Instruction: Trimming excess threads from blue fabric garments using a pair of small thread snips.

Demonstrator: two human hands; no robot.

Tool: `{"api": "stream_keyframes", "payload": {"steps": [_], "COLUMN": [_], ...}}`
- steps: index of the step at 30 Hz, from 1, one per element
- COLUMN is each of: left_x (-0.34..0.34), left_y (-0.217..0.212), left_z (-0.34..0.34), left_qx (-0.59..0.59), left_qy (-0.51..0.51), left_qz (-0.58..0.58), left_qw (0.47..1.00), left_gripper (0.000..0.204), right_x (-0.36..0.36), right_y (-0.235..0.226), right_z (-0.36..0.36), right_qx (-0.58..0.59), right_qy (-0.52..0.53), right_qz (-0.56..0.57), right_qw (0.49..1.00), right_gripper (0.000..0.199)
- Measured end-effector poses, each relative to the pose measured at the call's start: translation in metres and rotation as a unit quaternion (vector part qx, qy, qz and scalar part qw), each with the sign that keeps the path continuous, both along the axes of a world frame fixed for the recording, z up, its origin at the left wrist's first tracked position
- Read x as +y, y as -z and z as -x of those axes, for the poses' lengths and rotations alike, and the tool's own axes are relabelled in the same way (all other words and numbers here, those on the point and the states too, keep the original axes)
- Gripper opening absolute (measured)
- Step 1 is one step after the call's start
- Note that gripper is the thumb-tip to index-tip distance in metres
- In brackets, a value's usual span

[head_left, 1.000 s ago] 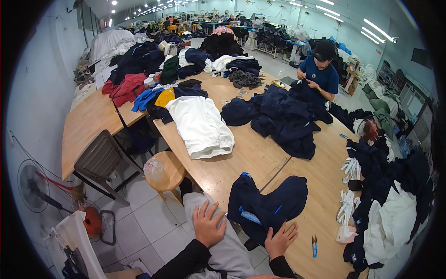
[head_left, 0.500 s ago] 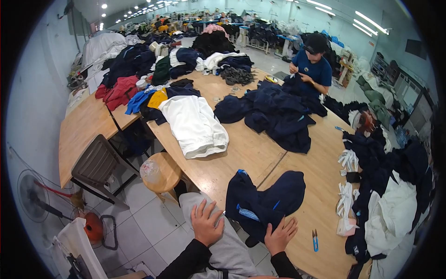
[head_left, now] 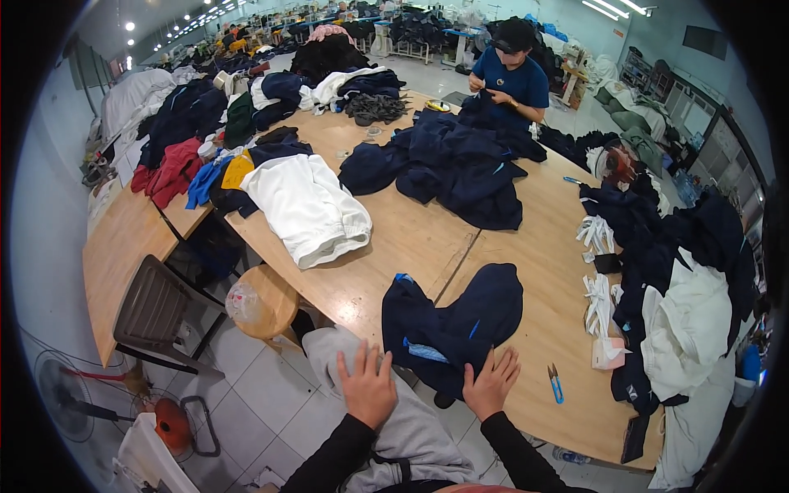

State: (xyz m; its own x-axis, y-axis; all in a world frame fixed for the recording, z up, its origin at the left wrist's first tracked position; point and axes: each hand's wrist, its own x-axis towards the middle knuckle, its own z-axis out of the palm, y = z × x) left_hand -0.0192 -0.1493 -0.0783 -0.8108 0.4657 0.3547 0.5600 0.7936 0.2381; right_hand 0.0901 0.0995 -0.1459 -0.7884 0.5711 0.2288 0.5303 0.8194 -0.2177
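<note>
A dark navy garment (head_left: pixel 460 316) with light blue trim lies bunched at the near edge of the table, partly hanging over it. My right hand (head_left: pixel 490 384) touches its near right corner, fingers stretched out and gripping nothing. Over my grey-trousered leg (head_left: pixel 411 440), just left of the garment, is my left hand (head_left: pixel 369 390), fingers spread and holding nothing. Thread snips (head_left: pixel 556 384) with blue handles lie on the table to the right of my right hand.
White garments (head_left: pixel 304 209) and a navy pile (head_left: pixel 452 164) cover the wooden table (head_left: pixel 394 255) farther off. Across it, a person (head_left: pixel 514 78) handles dark cloth. White strips (head_left: pixel 598 300) and more clothes line the right edge. A stool (head_left: pixel 275 306) and chair (head_left: pixel 160 308) stand left.
The whole view has shifted, so the table and garments appear farther left and higher. My left hand has come slightly closer to the navy garment; my right hand stays at its corner.
</note>
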Motion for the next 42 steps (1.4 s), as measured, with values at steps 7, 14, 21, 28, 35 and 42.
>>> {"api": "stream_keyframes", "payload": {"steps": [7,14,21,28,35,42], "left_x": [-0.006,-0.011,-0.01,-0.012,-0.015,-0.015], "left_y": [0.013,0.014,0.014,0.016,0.014,0.014], "left_z": [0.003,0.002,0.004,0.001,0.003,0.005], "left_qx": [-0.005,0.023,0.017,0.02,0.021,0.021], "left_qy": [0.028,0.032,0.036,0.033,0.034,0.035], "left_qz": [-0.112,-0.163,-0.169,-0.167,-0.166,-0.17], "left_qw": [0.993,0.986,0.985,0.985,0.985,0.985], "left_gripper": [0.028,0.02,0.02,0.02,0.019,0.02], "right_x": [-0.002,-0.003,-0.002,-0.004,-0.006,-0.004], "right_y": [0.0,-0.002,-0.002,-0.001,0.0,-0.001], "right_z": [0.0,0.001,0.001,0.0,0.0,0.002], "right_qx": [0.004,0.001,-0.002,0.005,-0.006,-0.005], "right_qy": [0.003,0.005,0.005,-0.005,0.0,0.0], "right_qz": [-0.007,-0.004,-0.002,0.006,0.002,-0.002], "right_qw": [1.0,1.0,1.0,1.0,1.0,1.0], "right_gripper": [0.075,0.076,0.076,0.076,0.075,0.074]}}
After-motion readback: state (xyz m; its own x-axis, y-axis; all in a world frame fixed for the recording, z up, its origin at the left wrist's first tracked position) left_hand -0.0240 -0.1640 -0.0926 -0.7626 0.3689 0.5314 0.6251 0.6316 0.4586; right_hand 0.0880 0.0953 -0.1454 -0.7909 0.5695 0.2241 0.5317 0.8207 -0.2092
